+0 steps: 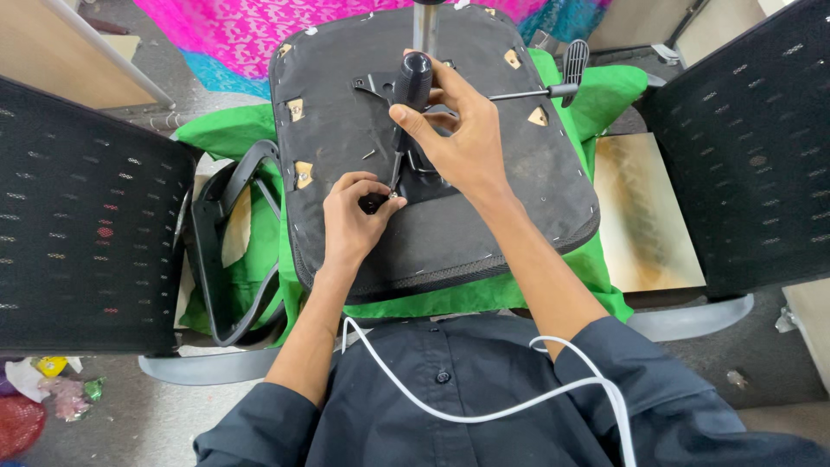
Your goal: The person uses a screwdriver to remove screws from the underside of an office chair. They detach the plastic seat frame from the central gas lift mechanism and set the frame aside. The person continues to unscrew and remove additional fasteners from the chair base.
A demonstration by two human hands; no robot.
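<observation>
An upturned black chair seat (484, 216) lies on a green cloth (233, 130), its underside facing up with a metal mechanism at the middle. My right hand (458, 130) grips a black-handled screwdriver (411, 82), held nearly upright with its tip down on the seat's underside. My left hand (353, 216) pinches a small screw (392, 195) right at the screwdriver's tip. A lever with a black paddle (574, 62) sticks out to the right of the mechanism.
A black armrest loop (226, 259) lies left of the seat. Black mesh chair backs stand at the left (86, 216) and right (743, 147). A tan board (644, 216) lies at the right. A white cable (484, 406) crosses my dark shirt. Pink cloth (251, 35) lies beyond.
</observation>
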